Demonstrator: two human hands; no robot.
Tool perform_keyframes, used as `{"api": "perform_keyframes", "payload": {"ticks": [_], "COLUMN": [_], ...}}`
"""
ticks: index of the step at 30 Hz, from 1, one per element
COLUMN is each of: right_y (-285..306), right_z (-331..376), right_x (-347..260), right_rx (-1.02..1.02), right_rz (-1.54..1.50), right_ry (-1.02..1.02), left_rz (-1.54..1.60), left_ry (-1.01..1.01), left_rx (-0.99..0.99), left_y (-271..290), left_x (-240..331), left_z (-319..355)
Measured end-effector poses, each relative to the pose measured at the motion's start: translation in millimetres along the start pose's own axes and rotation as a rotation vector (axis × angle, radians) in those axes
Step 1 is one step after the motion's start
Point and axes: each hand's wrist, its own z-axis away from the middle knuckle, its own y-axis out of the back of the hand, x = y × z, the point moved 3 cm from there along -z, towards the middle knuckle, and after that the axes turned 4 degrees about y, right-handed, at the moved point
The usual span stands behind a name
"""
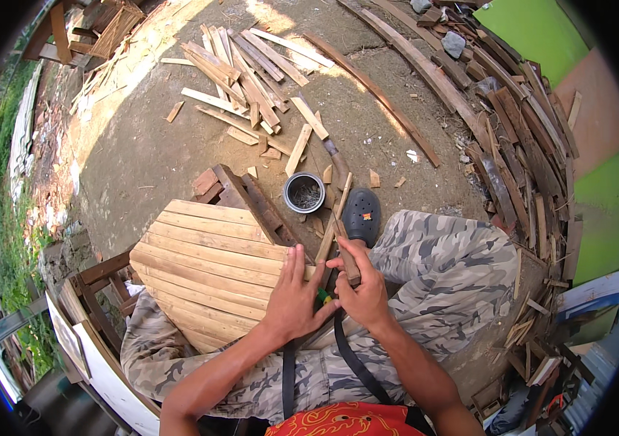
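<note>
- While the person sits low in the frame, the camouflage trousers [447, 254] make a lap, and the slatted wood panel [207, 269] lies over the leg, left of the middle, perhaps so the leg can hold it up.
- Low in the middle, the left hand [291, 301] lies flat on the panel's right edge, fingers spread out, likely to stop it slipping.
- Just right of it, the right hand [364, 292] curls its fingers tight around a brown wooden piece [348, 261], maybe a handle.
- A small green and yellow thing [324, 295] shows between the hands, too small to name.
- Past the panel's top edge is a brown wood block [240, 196]; I cannot tell if it props the panel.
- Near the middle, a round tin [287, 195] of thin grey bits, like nails, stands near the dark shoe [357, 206], maybe for easy reach.
- Farther, at upper middle, wood strips [244, 73] lie in a messy heap, as if dropped there.
- At upper right, old planks [513, 131] are stacked, maybe to keep them out of the way.
</note>
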Motion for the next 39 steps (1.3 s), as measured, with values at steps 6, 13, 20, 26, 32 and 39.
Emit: {"api": "perform_keyframes", "payload": {"ticks": [6,13,20,26,32,39], "right_y": [8,5,-28,-35,-20,-24], "right_z": [1,29,73,94,115,85], "right_x": [-6,-53,-99,-95,-95,-84], "right_rx": [0.000,-0.092,-0.189,-0.268,-0.240,-0.244], "right_rz": [-0.024,0.010,0.181,0.210,0.141,0.152], "right_ry": [-0.082,-0.114,-0.020,-0.136,0.027,-0.011], "left_rz": [-0.013,-0.117,0.053,-0.086,-0.174,-0.215], "left_ry": [0.071,0.254,0.428,0.440,0.460,0.456], "left_rx": [0.257,0.292,0.716,0.729,0.642,0.578], "left_y": [16,-7,-10,-17,-16,-22], "left_x": [-26,-84,-105,-98,-95,-98], "left_z": [5,3,-16,-16,-17,-18]}}
